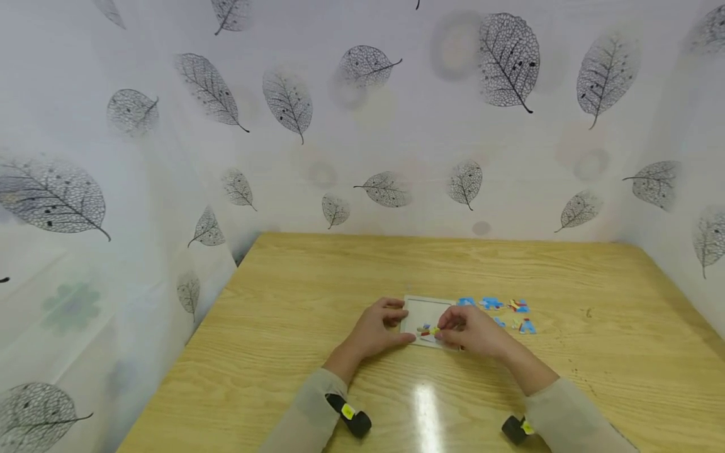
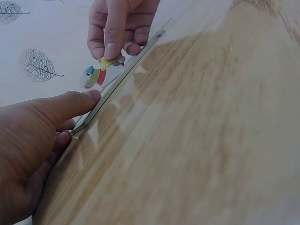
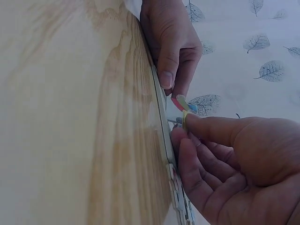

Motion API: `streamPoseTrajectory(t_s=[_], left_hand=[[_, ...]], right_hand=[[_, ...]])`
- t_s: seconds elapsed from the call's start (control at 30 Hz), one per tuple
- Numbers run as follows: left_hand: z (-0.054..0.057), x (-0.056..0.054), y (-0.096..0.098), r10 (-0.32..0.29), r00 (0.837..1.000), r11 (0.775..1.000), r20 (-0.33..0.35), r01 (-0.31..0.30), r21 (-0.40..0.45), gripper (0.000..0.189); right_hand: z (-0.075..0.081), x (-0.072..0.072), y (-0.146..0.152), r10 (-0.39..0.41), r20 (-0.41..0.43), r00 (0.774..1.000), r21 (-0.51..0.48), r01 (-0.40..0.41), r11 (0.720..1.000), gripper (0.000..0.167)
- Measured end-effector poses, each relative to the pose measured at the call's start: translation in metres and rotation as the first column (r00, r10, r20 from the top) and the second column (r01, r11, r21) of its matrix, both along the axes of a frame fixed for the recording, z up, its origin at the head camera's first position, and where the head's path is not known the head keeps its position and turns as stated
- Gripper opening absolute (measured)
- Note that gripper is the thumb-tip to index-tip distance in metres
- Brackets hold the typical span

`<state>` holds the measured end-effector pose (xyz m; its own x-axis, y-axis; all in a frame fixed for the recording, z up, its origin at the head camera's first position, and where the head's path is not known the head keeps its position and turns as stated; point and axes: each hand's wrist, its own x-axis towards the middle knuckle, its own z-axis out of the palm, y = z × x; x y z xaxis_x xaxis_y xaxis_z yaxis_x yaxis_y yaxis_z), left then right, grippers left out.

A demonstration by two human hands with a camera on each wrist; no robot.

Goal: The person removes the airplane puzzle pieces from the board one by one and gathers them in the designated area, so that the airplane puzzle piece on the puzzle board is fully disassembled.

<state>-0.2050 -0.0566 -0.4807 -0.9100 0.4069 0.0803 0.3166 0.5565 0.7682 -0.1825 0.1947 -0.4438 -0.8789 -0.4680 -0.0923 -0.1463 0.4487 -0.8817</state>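
A white jigsaw tray (image 1: 427, 308) with a raised rim lies on the table. My left hand (image 1: 376, 328) grips its near left corner, thumb along the front rim (image 2: 101, 105) and fingers at the left side. Between right thumb and fingertips, my right hand (image 1: 472, 330) pinches a small yellow puzzle piece (image 2: 108, 62) over the tray's near part. Touching or just beside it is a puzzle piece with red, green and blue (image 2: 96, 76); whether the two are joined I cannot tell. The right hand hides the tray's right side.
Several loose puzzle pieces, mostly blue (image 1: 491, 303), lie right of the tray, some partly behind the right hand. The wooden table (image 1: 294, 296) meets a leaf-patterned curtain (image 1: 362, 138) at the back and sides. Light glares on the table in front of the tray.
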Motion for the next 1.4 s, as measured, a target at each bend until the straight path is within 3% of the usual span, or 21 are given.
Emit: streamPoseTrajectory(t_s=[0.23, 0.47, 0.8, 1.4], left_hand=[[0.0, 0.0, 0.0, -0.001, 1.0, 1.0, -0.007, 0.001, -0.006, 0.057], [0.001, 0.0, 0.001, 0.0, 1.0, 1.0, 0.002, 0.0, -0.009, 0.056], [0.001, 0.002, 0.001, 0.009, 1.0, 1.0, 0.01, -0.009, -0.009, 0.056], [0.001, 0.001, 0.001, 0.014, 0.999, 1.0, 0.031, -0.014, 0.004, 0.056]], right_hand=[[0.0, -0.001, 0.005, -0.005, 0.081, 0.997, -0.064, 0.01, 0.998, 0.021], [0.004, -0.004, 0.02, 0.076, 0.122, 0.99, -0.133, -0.06, 0.989, 0.028], [0.002, -0.011, 0.042, 0.161, 0.138, 0.977, -0.092, -0.149, 0.984, 0.023], [0.0, -0.021, 0.087, 0.256, 0.235, 0.938, -0.169, -0.22, 0.961, 0.032]])
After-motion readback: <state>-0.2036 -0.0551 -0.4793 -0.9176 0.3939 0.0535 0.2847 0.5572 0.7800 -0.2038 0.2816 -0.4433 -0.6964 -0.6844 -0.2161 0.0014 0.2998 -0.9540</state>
